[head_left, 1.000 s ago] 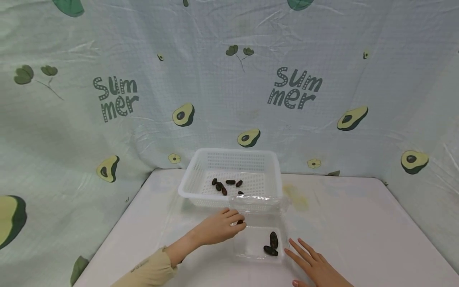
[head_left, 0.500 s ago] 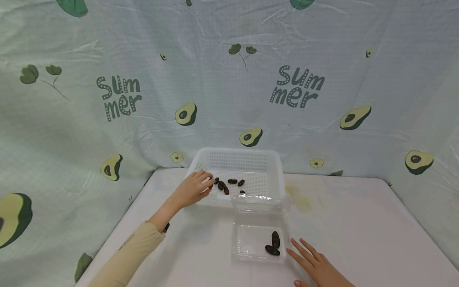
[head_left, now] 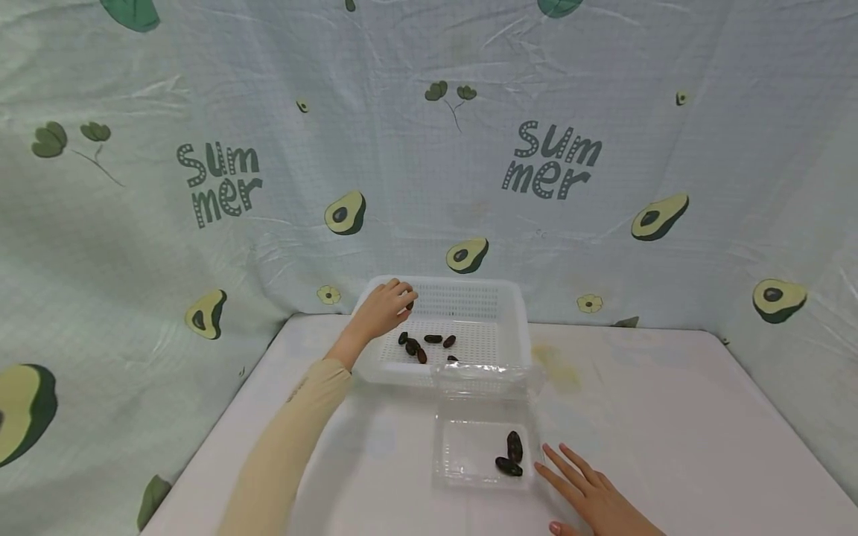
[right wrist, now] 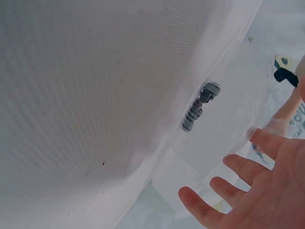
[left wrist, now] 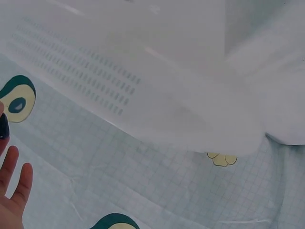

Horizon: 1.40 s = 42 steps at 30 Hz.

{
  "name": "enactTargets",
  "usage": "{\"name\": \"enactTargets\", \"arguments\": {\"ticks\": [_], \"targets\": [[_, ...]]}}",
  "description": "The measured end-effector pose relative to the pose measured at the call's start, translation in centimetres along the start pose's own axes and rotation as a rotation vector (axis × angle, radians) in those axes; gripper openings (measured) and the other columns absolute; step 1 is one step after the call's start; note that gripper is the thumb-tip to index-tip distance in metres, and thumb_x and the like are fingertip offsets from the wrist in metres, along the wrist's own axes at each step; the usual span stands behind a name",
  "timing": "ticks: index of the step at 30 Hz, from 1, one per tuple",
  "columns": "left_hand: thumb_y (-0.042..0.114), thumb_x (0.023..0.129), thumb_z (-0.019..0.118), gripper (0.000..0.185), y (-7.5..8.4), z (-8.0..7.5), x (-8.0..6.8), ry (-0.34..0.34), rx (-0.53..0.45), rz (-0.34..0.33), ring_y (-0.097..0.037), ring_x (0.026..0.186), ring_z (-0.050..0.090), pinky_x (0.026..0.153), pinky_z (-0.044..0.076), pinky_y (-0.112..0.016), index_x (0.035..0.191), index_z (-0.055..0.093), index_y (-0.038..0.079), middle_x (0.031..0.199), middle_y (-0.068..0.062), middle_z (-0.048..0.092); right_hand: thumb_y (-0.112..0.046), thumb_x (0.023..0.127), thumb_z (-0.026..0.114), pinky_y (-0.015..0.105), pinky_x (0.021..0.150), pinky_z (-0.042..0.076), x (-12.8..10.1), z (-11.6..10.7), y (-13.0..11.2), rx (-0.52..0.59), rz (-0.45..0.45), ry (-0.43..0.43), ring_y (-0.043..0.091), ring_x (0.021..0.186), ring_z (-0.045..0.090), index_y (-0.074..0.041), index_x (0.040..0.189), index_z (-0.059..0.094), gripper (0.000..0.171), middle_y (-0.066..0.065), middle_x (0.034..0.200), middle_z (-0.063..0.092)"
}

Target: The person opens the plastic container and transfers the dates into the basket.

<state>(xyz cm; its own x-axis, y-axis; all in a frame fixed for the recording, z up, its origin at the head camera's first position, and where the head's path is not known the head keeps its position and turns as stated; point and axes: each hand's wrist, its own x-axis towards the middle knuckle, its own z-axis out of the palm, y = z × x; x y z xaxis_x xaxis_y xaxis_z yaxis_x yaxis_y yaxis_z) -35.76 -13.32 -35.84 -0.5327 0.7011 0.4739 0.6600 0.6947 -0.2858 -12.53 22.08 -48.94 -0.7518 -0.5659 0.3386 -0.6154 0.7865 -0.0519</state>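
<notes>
Left hand (head_left: 383,307) is over the back-left corner of the white basket (head_left: 509,313), pinching a dark date (head_left: 410,304) at its fingertips; the date is above the basket floor. Right hand (head_left: 590,497) lies flat, fingers straight, on the table just right of the clear box (head_left: 456,454), holding nothing.

Risks, as a guess: the date is held only at the tips, so it may slip or, let go too near the rim, land outside the basket. The clear box is light w/ its lid up; a sleeve brushing it could shift it, since the right hand isn't touching it.

White table (head_left: 670,417), faint yellowish stain behind the box. Avocado-print "Summer" cloth (head_left: 201,186) hangs on the back and sides.
</notes>
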Motion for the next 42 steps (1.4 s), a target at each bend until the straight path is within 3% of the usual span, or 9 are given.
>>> {"name": "enactTargets", "arguments": {"ticks": [6,15,24,28,33,35,39,42], "targets": [[0.017,0.08,0.065,0.023,0.0,1.1,0.6,-0.034,0.012,-0.013,-0.023,0.089,0.053,0.069,0.046,-0.033,0.101,0.059,0.01,0.1,-0.007,0.06,-0.05,0.077,0.059,0.039,0.067,0.044,0.1,-0.1,0.0,0.017,-0.001,-0.005,-0.007,0.133,-0.014,-0.022,0.133,0.042,0.065,0.005,0.138,0.041],[0.018,0.08,0.065,0.029,0.0,1.9,0.3,-0.128,-0.012,-0.045,-0.024,0.094,0.053,0.073,0.047,-0.034,0.107,0.058,0.01,0.103,-0.008,0.06,-0.05,0.077,0.06,0.039,0.067,0.045,0.1,0.0,0.0,0.01,-0.012,-0.005,-0.006,0.133,-0.014,-0.022,0.133,0.043,0.065,0.006,0.137,0.042],[0.019,0.08,0.065,0.027,0.5,0.9,-0.6,-0.075,-0.007,0.026,-0.022,0.092,0.053,0.072,0.046,-0.034,0.105,0.058,0.011,0.1,-0.005,0.06,-0.049,0.078,0.06,0.041,0.067,0.044,0.1,0.1,0.0,0.058,0.002,-0.02,-0.008,0.132,-0.015,-0.022,0.133,0.042,0.064,0.007,0.138,0.041],[0.021,0.081,0.064,0.024,1.2,-0.4,-1.4,-0.014,0.03,0.092,-0.02,0.09,0.053,0.071,0.046,-0.033,0.102,0.058,0.013,0.097,-0.003,0.06,-0.049,0.078,0.06,0.042,0.068,0.044,0.0,0.1,-0.1,0.066,0.005,-0.022,-0.009,0.132,-0.015,-0.022,0.133,0.042,0.064,0.007,0.138,0.041],[0.024,0.078,0.067,0.023,2.9,-3.0,-2.6,0.154,0.098,0.206,-0.018,0.086,0.054,0.068,0.044,-0.03,0.097,0.059,0.014,0.09,0.0,0.061,-0.048,0.078,0.06,0.044,0.069,0.043,0.1,0.0,-0.1,0.065,0.006,-0.016,-0.008,0.132,-0.014,-0.021,0.132,0.043,0.063,0.007,0.137,0.042],[0.024,0.076,0.068,0.023,4.0,-4.1,-3.0,0.241,0.101,0.253,-0.018,0.084,0.055,0.068,0.043,-0.03,0.094,0.06,0.014,0.088,0.0,0.06,-0.048,0.077,0.061,0.043,0.071,0.044,0.1,-0.1,-0.1,0.03,-0.001,0.004,-0.007,0.133,-0.013,-0.021,0.132,0.044,0.063,0.006,0.136,0.043],[0.023,0.084,0.057,0.014,7.1,-5.2,-3.5,0.387,0.086,0.364,-0.016,0.082,0.056,0.07,0.043,-0.028,0.093,0.061,0.013,0.085,0.002,0.06,-0.048,0.075,0.063,0.04,0.076,0.042,0.2,0.0,0.0,-0.047,-0.019,0.057,-0.004,0.135,-0.009,-0.022,0.131,0.045,0.064,0.004,0.136,0.043],[0.025,0.089,0.046,0.016,10.0,-4.8,-3.7,0.402,0.088,0.445,-0.013,0.083,0.056,0.072,0.044,-0.026,0.094,0.059,0.015,0.086,0.005,0.06,-0.048,0.074,0.064,0.04,0.077,0.041,0.4,0.1,0.1,-0.068,-0.027,0.082,-0.002,0.136,-0.006,-0.021,0.13,0.045,0.065,0.005,0.135,0.044]]}}
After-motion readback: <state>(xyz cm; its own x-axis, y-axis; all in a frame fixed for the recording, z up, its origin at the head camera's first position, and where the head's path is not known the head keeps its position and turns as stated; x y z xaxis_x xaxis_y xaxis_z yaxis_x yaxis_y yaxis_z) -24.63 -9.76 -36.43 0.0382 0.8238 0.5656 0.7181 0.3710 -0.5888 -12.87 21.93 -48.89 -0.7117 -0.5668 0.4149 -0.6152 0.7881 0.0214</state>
